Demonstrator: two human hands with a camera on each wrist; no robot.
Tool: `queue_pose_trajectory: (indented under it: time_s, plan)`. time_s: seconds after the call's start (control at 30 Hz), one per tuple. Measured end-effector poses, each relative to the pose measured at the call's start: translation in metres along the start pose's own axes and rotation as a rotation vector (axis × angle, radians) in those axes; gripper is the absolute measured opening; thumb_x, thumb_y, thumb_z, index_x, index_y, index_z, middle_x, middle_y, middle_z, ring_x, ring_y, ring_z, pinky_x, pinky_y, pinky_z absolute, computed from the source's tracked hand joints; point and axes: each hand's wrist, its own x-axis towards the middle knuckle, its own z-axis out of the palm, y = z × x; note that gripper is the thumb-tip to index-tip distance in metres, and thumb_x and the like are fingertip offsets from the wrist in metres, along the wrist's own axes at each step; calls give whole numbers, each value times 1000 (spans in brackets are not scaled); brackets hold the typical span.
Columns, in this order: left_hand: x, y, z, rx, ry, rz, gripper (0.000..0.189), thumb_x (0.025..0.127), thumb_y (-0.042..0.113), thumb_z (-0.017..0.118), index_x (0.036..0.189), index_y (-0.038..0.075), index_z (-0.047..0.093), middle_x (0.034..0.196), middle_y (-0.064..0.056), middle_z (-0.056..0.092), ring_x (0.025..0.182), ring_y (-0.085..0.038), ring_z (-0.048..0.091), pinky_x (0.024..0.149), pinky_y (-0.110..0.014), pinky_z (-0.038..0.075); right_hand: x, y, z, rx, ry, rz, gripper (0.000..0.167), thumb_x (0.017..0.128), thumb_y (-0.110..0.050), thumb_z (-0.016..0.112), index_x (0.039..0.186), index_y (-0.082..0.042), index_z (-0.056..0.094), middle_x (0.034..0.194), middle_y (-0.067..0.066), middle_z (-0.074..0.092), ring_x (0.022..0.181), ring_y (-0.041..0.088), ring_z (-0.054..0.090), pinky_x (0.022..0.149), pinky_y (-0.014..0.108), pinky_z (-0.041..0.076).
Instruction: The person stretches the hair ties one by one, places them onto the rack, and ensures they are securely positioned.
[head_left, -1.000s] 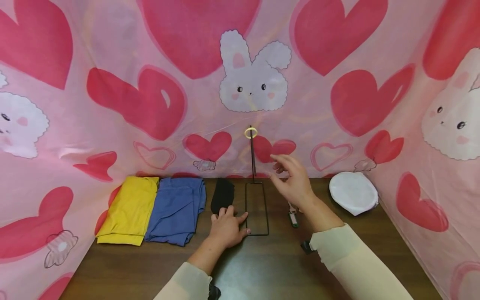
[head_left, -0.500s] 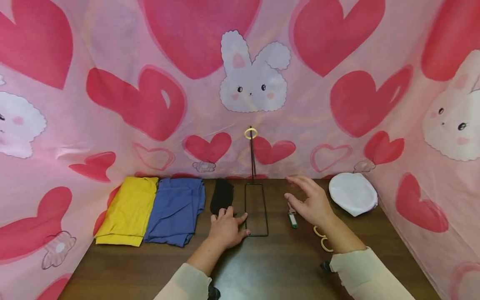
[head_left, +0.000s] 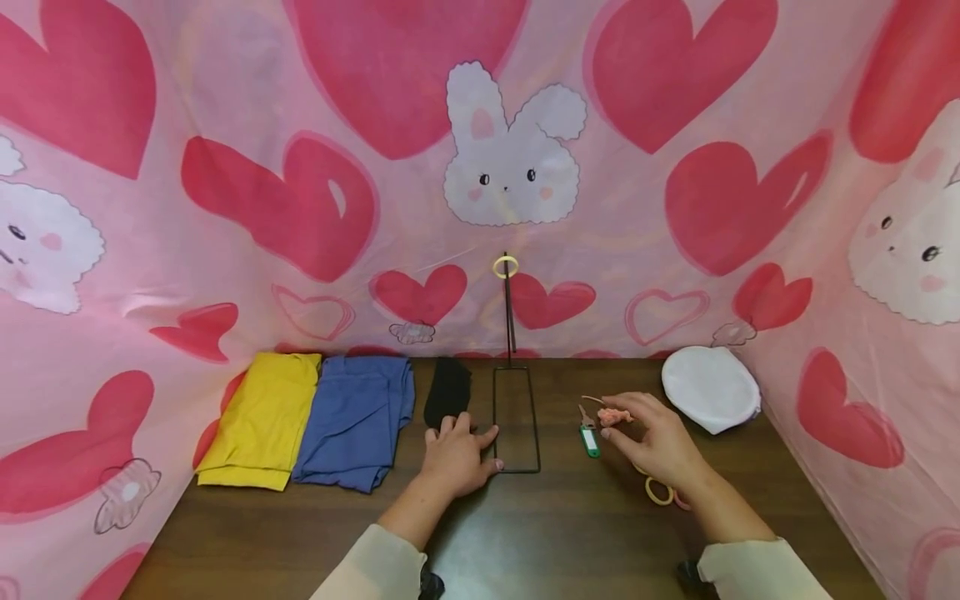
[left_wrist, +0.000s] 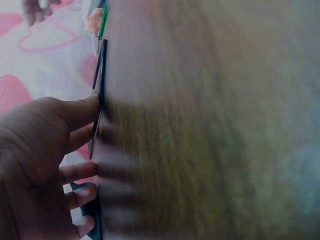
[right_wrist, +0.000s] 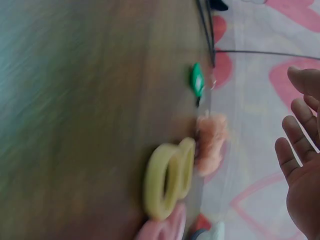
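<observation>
My left hand (head_left: pixel 450 458) lies low on the table with spread fingers, its thumb and index fingertip on the left side of a black wire stand's rectangular base (head_left: pixel 536 433). The left wrist view shows the thumb (left_wrist: pixel 82 111) against the wire. A pale yellow ring (head_left: pixel 516 268) hangs high on the stand's upright. My right hand (head_left: pixel 660 437) hovers with parted fingers over a coral, knobbly thing (head_left: pixel 615 417) with a thin cord. In the right wrist view, the coral thing (right_wrist: pixel 212 142) is apart from the fingers. Beside it are a green-tagged key (head_left: pixel 589 440) and yellow rings (right_wrist: pixel 154 182).
Yellow folded cloth (head_left: pixel 258 425) and blue folded cloth (head_left: pixel 356 421) lie at the left. A flat black thing (head_left: pixel 447 387) sits just beyond my left fingers. A white round pouch (head_left: pixel 711 387) is at the back right. A pink ring (right_wrist: pixel 165 222) lies near the yellow ones.
My right hand has moved from beside the stand's upright, rightward and down, to over the coral thing. The key and yellow rings have come into fuller view. The left hand stays put.
</observation>
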Motion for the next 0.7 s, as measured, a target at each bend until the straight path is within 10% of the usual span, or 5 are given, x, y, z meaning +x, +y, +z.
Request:
queue_pose_trajectory:
  time_s: [0.47, 0.7]
  plan:
    - [1, 0, 0, -3, -2, -5, 62, 93, 63, 67, 149, 37, 58, 144, -7, 49, 127, -34, 43, 85, -50, 34, -38, 36, -10, -114, -199, 76, 47, 72, -18, 95, 114, -7, 76, 109, 4, 74, 105, 29, 65, 89, 46, 49]
    - [1, -1, 1, -7, 2, -3, 62, 93, 62, 67, 149, 37, 58, 143, -7, 50, 127, -34, 43, 85, -50, 33, -48, 45, -15, -146, -280, 120, 44, 73, -23, 94, 111, -9, 77, 106, -1, 75, 99, 24, 65, 82, 44, 52]
